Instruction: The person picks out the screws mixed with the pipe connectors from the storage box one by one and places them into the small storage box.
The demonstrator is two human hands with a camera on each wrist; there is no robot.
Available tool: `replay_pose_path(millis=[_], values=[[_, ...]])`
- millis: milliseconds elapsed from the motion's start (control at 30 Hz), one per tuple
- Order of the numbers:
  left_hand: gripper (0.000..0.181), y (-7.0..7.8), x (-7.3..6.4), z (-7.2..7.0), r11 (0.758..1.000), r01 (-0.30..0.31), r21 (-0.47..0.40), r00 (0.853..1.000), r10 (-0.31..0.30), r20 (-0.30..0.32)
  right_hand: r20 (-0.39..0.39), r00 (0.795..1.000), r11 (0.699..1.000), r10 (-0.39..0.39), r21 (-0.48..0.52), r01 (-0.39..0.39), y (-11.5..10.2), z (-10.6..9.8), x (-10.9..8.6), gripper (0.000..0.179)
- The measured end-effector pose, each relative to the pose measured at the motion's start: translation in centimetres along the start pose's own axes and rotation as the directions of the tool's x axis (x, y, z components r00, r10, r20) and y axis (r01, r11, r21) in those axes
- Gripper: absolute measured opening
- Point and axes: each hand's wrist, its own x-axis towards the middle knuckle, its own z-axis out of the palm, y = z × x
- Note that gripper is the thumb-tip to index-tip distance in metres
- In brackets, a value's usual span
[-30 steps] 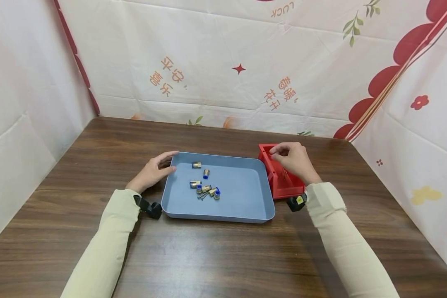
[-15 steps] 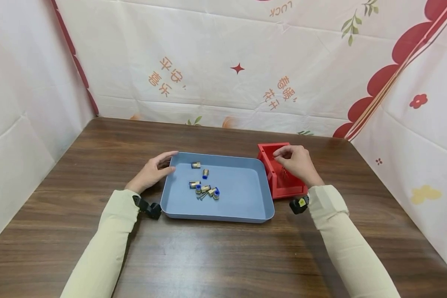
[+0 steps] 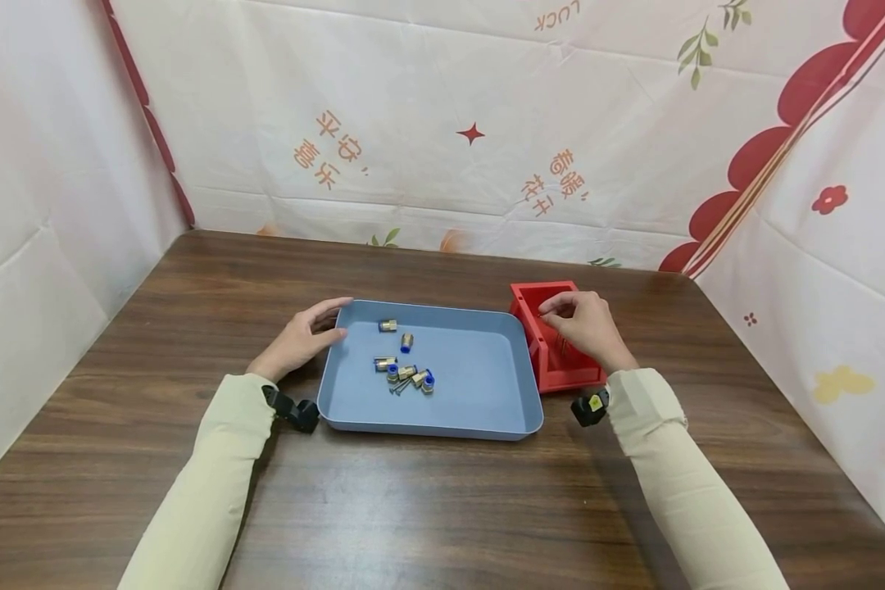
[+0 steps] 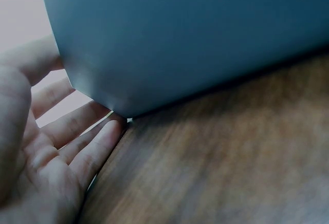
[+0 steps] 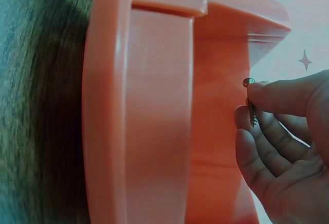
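My left hand [image 3: 300,342] rests at the left end of the blue tray [image 3: 479,369], fingers extended along its outside and thumb over the rim. In the left wrist view the fingers [image 4: 77,124] touch the tray wall [image 4: 169,34]. With thumb and fingertips, my right hand [image 3: 586,328] pinches a small screw [image 5: 251,103] over the red bin [image 3: 553,378]. The screw hangs head up, its threaded end pointing down. Inside the tray lie several brass fittings with blue collars, one of them a fitting [image 3: 407,343] near the middle, and a few screws [image 3: 401,388].
The tray and the bin stand side by side on a dark wooden table [image 3: 413,508]. A few more screws [image 3: 563,344] show inside the bin, partly hidden by my right hand. A printed white cloth [image 3: 428,164] hangs behind and at both sides.
My right hand has lowered slightly and shifted a little to the right over the bin, with the screw held. The left hand, the tray and the fittings stay where they were.
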Motion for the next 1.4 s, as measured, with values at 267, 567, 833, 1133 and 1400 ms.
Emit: replay_pose_path(millis=[267, 567, 833, 1133, 1400], values=[[0.056, 0.1, -0.1, 0.0, 1.0, 0.001, 0.008, 1.0, -0.001, 0.001, 0.019, 1.0, 1.0, 0.016, 0.018, -0.017, -0.1, 0.0, 0.1, 0.028], [0.056, 0.1, 0.0, 0.0, 1.0, 0.004, 0.008, 1.0, -0.004, 0.001, 0.021, 1.0, 1.0, 0.018, 0.012, -0.019, -0.3, -0.1, 0.3, 0.027], [0.055, -0.1, 0.1, 0.0, 1.0, 0.001, 0.011, 1.0, -0.001, -0.002, 0.009, 1.0, 1.0, -0.006, 0.008, 0.006, -1.1, -0.2, 0.5, 0.026], [0.055, -0.1, 0.1, 0.0, 1.0, -0.005, 0.022, 1.0, 0.005, -0.005, 0.008, 0.999, 0.999, -0.042, 0.034, 0.041, -2.6, 0.0, 1.1, 0.023], [0.055, -0.1, 0.0, 0.0, 1.0, -0.006, 0.009, 1.0, 0.005, 0.006, 0.015, 0.997, 0.995, -0.081, 0.058, 0.08, -4.1, 1.0, 1.6, 0.022]])
